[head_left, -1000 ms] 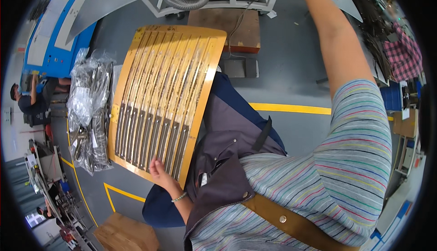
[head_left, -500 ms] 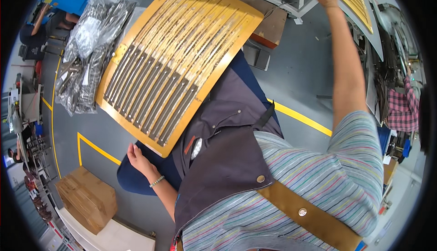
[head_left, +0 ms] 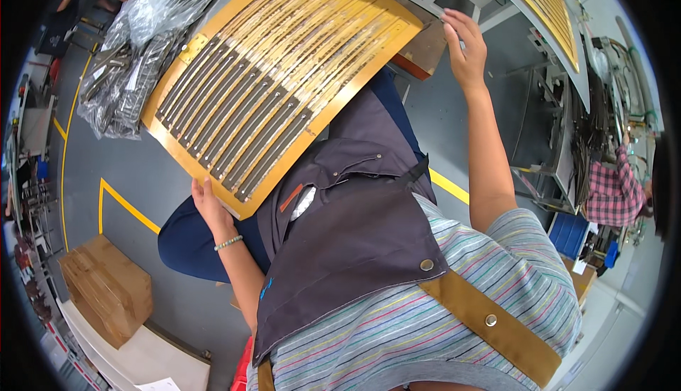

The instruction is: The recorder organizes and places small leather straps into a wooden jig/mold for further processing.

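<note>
1. Set against grey floor (head_left: 135, 167) w/ yellow lines (head_left: 130, 206), cardboard box (head_left: 103, 292) lower L, plastic-wrapped bundle (head_left: 145, 50) upper L.
2. Has yellow slotted board (head_left: 284, 79) over lap (head_left: 206, 248), w/ dark strips (head_left: 274, 157) in near half.
3. Has L hand (head_left: 211, 210) at board's near edge; can't tell if gripping.
4. Has R hand (head_left: 467, 57) open, empty, raised nr board's R side, apart.

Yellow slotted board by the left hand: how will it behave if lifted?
The yellow slotted board is probably stiff, as its broad face shows no fold or clear droop. It may weigh more toward the left hand, where dark strips fill that end. Those strips might slide if it tilts, since they look like separate pieces.
</note>
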